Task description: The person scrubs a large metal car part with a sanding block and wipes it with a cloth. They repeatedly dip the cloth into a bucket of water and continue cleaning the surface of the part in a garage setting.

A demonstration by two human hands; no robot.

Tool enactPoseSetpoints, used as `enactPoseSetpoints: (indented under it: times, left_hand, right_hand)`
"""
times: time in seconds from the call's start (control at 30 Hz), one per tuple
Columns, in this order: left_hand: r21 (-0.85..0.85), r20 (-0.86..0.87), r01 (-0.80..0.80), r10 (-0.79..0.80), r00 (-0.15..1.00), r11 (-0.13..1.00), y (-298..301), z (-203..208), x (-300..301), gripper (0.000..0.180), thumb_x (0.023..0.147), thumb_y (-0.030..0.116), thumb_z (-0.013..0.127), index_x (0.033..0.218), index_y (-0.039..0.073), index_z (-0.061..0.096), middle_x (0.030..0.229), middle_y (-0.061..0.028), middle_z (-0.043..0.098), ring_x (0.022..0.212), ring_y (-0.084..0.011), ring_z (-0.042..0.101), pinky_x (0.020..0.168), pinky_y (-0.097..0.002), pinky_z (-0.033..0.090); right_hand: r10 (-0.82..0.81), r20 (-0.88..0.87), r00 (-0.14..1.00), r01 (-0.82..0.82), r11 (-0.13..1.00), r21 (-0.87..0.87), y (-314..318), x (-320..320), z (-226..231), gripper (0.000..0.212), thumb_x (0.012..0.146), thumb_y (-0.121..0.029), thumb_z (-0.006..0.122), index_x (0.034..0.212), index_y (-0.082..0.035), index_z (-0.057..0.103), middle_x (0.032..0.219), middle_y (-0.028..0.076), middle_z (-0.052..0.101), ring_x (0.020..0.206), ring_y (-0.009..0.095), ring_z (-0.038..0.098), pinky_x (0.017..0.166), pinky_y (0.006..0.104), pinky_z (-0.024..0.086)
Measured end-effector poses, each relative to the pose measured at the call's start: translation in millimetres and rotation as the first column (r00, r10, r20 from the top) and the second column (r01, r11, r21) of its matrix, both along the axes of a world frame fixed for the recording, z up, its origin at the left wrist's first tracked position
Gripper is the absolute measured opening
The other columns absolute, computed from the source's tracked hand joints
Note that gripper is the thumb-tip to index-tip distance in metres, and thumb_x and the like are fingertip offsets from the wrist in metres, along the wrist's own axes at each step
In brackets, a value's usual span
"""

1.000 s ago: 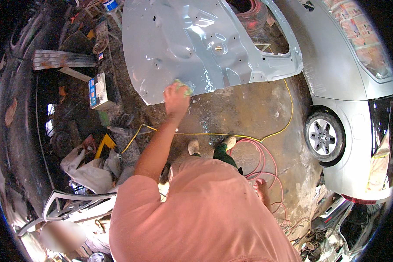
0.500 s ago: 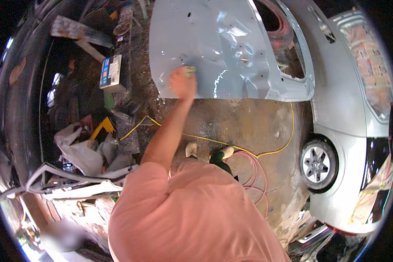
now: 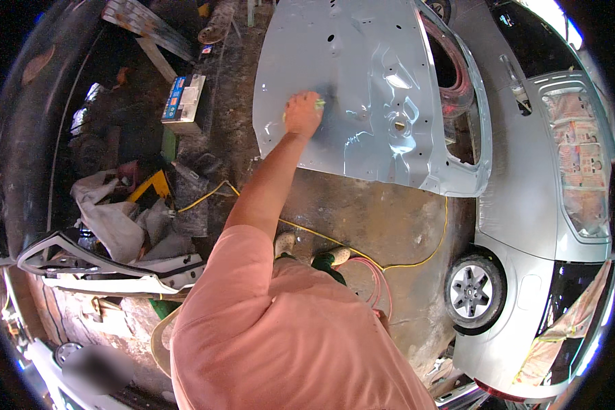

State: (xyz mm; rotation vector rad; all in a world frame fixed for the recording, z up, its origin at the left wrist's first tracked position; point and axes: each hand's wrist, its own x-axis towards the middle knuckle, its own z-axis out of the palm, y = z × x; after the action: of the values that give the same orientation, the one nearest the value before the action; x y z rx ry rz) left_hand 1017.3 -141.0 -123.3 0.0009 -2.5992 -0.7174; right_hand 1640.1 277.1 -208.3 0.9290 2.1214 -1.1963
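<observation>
A pale blue-grey car door panel point(image 3: 345, 72) lies before me, its window frame to the right. My left hand point(image 3: 303, 115) reaches onto the left part of its surface, fingers closed over a small yellow-green pad point(image 3: 319, 104). Most of the pad is hidden under the hand; I cannot tell whether it is sponge or cloth. Beside the hand is a darker smear on the panel. Of my right hand point(image 3: 383, 320) only a sliver shows past the shirt's right side, its fingers hidden.
A yellow cable point(image 3: 417, 262) and a pink hose point(image 3: 376, 272) cross the floor near my feet. To the right stands a silver car point(image 3: 512, 225) with paper over its windows. On the left are a boxy battery point(image 3: 184, 102), grey cloth point(image 3: 109, 222) and a dark car body point(image 3: 27, 150).
My left hand has moved slightly across the panel with the pad. The view has shifted, so the panel and silver car sit differently. A sliver of my right hand has come into sight.
</observation>
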Motion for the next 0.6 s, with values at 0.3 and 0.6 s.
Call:
enactPoseSetpoints:
  times: [0.3,0.6]
  left_hand:
    - [0.032,0.234,-0.344,0.327,0.915,0.939,-74,-49,62,0.036,0.086,0.019,0.072,0.120,0.016,0.060,0.119,-0.0140,0.063,0.113,-0.0382,0.060,0.096,-0.0519,0.050]
    - [0.164,0.035,-0.182,0.178,0.983,0.970,0,-18,131,0.037,0.082,0.016,0.076,0.116,0.017,0.061,0.119,-0.0119,0.061,0.113,-0.0362,0.058,0.092,-0.0525,0.050]
  right_hand:
    - [0.002,0.060,0.998,-0.001,1.000,-0.010,-3,15,2,0.033,0.101,-0.026,0.061,0.128,-0.007,0.059,0.108,0.009,0.069,0.082,0.022,0.072,0.057,0.0318,0.051]
    - [0.077,0.058,0.995,-0.075,0.996,-0.047,6,0,-8,0.032,0.101,-0.025,0.061,0.127,-0.007,0.059,0.108,0.009,0.070,0.080,0.022,0.071,0.056,0.0316,0.051]
